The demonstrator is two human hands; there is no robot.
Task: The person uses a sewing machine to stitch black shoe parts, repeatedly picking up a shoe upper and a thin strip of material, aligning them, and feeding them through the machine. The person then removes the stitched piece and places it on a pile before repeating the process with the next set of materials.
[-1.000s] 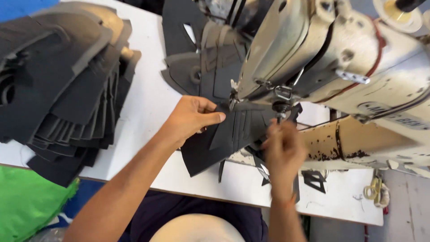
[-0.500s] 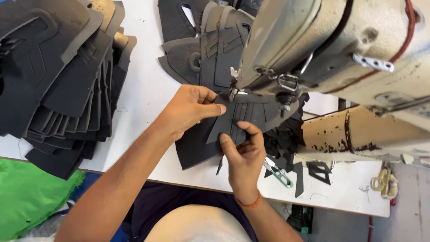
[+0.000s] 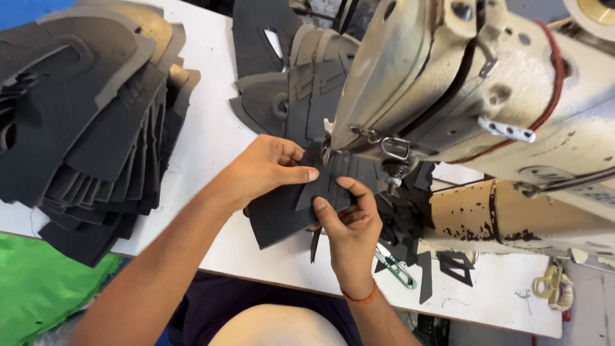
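Right hand: the right hand [image 3: 349, 224] comes up from the lower middle of the frame, with an orange band on the wrist. Its thumb and fingers pinch the lower edge of a flat dark grey cut piece of shoe material [image 3: 301, 205].
Left hand: the left hand [image 3: 266, 170] enters from the lower left. It lies flat on the same dark piece, fingers pressed together, fingertips pointing right toward the needle area.
Dark piece: it lies in the centre of the frame on the white worktable [image 3: 211, 138], its right end under the machine head.
Small snips: green-handled thread snips [image 3: 394, 268] lie on the table just right of the right wrist, among small black offcuts [image 3: 403, 221].
Sewing machine: a worn cream-coloured industrial sewing machine [image 3: 487, 96] fills the upper right; its rusty cylinder arm [image 3: 512, 214] is at the middle right.
Left stack: a tall fanned stack of dark grey cut pieces [image 3: 83, 122] sits at the upper left.
Far pieces: more dark and beige cut pieces [image 3: 288, 83] lie at the upper centre, behind the hands.
Green cloth: a bright green cloth [image 3: 38, 295] shows at the lower left, below the table edge.
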